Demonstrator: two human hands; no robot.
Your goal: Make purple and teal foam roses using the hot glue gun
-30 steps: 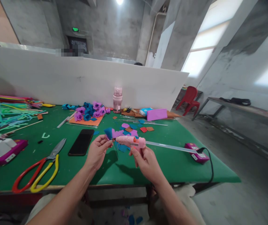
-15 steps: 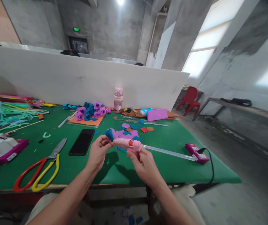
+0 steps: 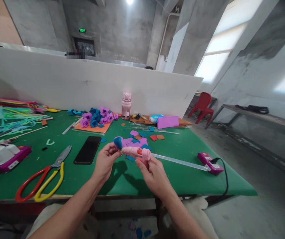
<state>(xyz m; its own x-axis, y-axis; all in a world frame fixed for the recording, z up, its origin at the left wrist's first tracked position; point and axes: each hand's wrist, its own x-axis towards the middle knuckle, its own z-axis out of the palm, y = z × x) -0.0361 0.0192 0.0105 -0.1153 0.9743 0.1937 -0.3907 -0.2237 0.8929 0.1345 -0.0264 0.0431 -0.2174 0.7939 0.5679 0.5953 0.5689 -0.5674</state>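
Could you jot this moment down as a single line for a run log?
left hand: holds blue petal piece | right hand: grips pink glue gun, nozzle at the piece | nearby: black phone, scissors on green table

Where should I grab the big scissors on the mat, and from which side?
Judging by its pose, take the scissors by the red and yellow loop handles, which lie nearest the table's near edge, coming from that edge with the left hand. The blades point away toward the black phone, so this approach stays clear of them.

Glue gun [image 3: 137,152] nozzle now closer against blue petal [image 3: 118,142]; hands nearer together
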